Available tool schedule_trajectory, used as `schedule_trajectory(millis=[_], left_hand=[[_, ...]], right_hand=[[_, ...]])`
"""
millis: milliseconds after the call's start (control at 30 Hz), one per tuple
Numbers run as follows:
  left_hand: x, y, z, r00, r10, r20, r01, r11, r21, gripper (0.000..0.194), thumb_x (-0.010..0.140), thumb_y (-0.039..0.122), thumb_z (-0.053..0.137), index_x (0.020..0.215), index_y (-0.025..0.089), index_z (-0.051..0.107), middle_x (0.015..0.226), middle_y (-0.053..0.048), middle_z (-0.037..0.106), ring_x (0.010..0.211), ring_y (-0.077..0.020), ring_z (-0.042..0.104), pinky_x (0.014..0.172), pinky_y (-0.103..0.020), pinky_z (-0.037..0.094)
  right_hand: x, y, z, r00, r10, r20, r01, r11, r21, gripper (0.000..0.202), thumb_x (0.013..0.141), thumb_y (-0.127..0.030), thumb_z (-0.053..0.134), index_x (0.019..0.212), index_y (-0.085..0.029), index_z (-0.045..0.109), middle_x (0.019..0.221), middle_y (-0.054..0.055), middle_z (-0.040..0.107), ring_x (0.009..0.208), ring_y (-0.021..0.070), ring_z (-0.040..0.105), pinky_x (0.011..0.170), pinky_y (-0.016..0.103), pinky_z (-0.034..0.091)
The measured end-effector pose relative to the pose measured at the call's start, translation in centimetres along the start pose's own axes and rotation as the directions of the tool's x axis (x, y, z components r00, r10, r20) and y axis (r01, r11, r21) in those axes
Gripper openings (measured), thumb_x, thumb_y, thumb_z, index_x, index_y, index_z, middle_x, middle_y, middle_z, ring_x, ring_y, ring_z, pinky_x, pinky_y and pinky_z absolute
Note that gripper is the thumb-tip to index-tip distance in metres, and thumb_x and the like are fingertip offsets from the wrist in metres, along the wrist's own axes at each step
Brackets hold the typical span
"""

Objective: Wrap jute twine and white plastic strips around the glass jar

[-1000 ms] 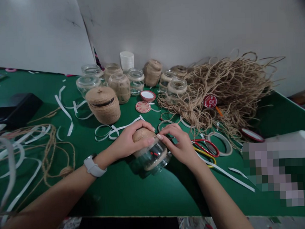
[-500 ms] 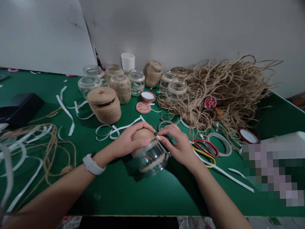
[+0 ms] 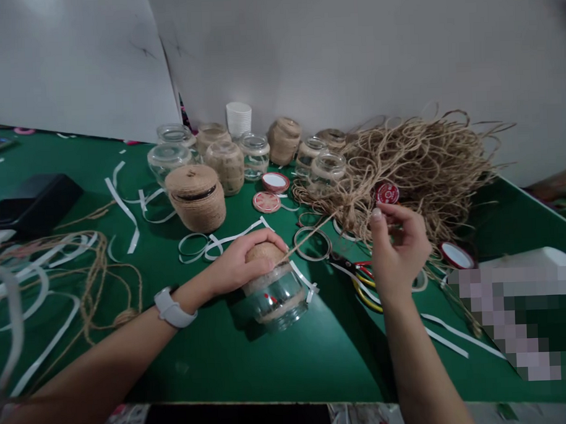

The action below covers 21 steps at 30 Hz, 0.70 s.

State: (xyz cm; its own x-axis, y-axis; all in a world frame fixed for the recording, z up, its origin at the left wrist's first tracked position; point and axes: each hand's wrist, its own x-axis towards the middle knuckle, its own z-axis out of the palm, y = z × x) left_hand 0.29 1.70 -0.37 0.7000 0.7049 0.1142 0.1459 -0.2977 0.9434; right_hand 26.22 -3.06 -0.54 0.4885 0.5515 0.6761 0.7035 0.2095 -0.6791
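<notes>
My left hand (image 3: 241,263) is closed around a glass jar (image 3: 277,299), fingers over its twine-covered base, thumb pressed near the wrapped edge. The jar is tilted with its mouth down toward the table, and a band of tape or twine shows near the rim. From the wrapped edge a strand of twine (image 3: 311,234) runs taut up and right toward the big twine pile (image 3: 415,158). My right hand (image 3: 400,245) is raised in front of the pile, thumb and forefinger pinched close together. Whether a strand lies between them cannot be made out.
Behind the jar stand a twine-wrapped lidded jar (image 3: 196,199), several glass jars and stacked white cups (image 3: 239,119). Lids (image 3: 266,202), a tape roll (image 3: 312,244) and scissors (image 3: 367,292) lie nearby. White strips and loose twine (image 3: 95,286) spread at left, beside a black object (image 3: 36,202).
My right hand has left the jar's edge and moved right and up toward the twine pile. A taut twine strand now shows from the jar. My left hand keeps its hold.
</notes>
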Motion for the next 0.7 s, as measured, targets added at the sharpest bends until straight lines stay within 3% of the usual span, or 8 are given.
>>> schedule_trajectory(millis=[67,133,233,333,467,567,700], left_hand=[[0.1,0.1,0.0,1.0,-0.003,0.001,0.003,1.0,0.0,0.029,0.077,0.034,0.056,0.1,0.019,0.064,0.105,-0.007,0.066,0.1,-0.0273,0.062,0.091,-0.042,0.045],[0.1,0.1,0.0,1.0,-0.011,0.001,0.011,1.0,0.004,0.028,0.077,0.033,0.056,0.1,0.019,0.064,0.105,-0.006,0.067,0.1,-0.0271,0.062,0.09,-0.042,0.046],[0.1,0.3,0.1,1.0,-0.021,-0.008,0.022,1.0,0.019,0.028,0.077,0.033,0.055,0.099,0.019,0.064,0.104,-0.006,0.067,0.098,-0.0266,0.062,0.089,-0.042,0.047],[0.1,0.5,0.1,1.0,-0.024,-0.018,0.025,0.999,0.035,0.027,0.077,0.033,0.056,0.098,0.019,0.064,0.104,-0.006,0.067,0.097,-0.0265,0.062,0.089,-0.041,0.048],[0.1,0.5,0.1,1.0,-0.012,-0.014,0.013,0.999,0.044,0.025,0.078,0.032,0.055,0.098,0.019,0.064,0.104,-0.006,0.067,0.099,-0.0263,0.062,0.089,-0.041,0.048],[0.1,0.4,0.1,1.0,0.001,-0.009,-0.001,0.999,0.038,0.024,0.078,0.031,0.055,0.098,0.02,0.063,0.104,-0.006,0.067,0.098,-0.0257,0.062,0.09,-0.041,0.048],[0.0,0.1,0.0,1.0,0.024,0.002,-0.024,0.999,0.031,0.024,0.08,0.03,0.055,0.1,0.019,0.063,0.105,-0.006,0.066,0.097,-0.025,0.061,0.09,-0.041,0.047]], right_hand=[[1.0,0.8,-0.3,0.998,0.021,0.056,-0.015,0.994,-0.106,0.025,0.089,-0.038,0.064,0.102,-0.018,0.071,0.1,0.012,0.067,0.083,0.0239,0.061,0.072,0.038,0.05],[1.9,1.5,-0.4,0.976,-0.036,0.213,0.075,0.981,-0.181,0.027,0.087,-0.038,0.065,0.106,-0.02,0.07,0.102,0.012,0.069,0.09,0.0271,0.061,0.076,0.041,0.05],[2.9,2.2,-0.1,0.892,-0.139,0.429,0.268,0.929,-0.256,0.024,0.086,-0.03,0.061,0.107,-0.022,0.071,0.102,0.011,0.071,0.098,0.0307,0.062,0.087,0.047,0.048],[3.5,2.7,0.4,0.833,-0.139,0.535,0.326,0.905,-0.272,0.024,0.086,-0.026,0.059,0.107,-0.022,0.07,0.098,0.011,0.074,0.096,0.0311,0.065,0.085,0.046,0.049],[3.8,3.1,1.3,0.811,-0.074,0.58,0.242,0.945,-0.218,0.025,0.081,-0.033,0.065,0.104,-0.022,0.064,0.096,0.009,0.075,0.09,0.0293,0.069,0.078,0.042,0.052],[3.8,3.1,1.8,0.829,-0.023,0.559,0.165,0.965,-0.205,0.022,0.079,-0.033,0.065,0.098,-0.022,0.062,0.086,0.007,0.074,0.079,0.026,0.071,0.072,0.038,0.052],[4.0,2.9,1.3,0.847,-0.041,0.53,0.159,0.971,-0.179,0.019,0.084,-0.028,0.056,0.099,-0.022,0.065,0.08,0.006,0.073,0.069,0.0224,0.069,0.067,0.034,0.051]])
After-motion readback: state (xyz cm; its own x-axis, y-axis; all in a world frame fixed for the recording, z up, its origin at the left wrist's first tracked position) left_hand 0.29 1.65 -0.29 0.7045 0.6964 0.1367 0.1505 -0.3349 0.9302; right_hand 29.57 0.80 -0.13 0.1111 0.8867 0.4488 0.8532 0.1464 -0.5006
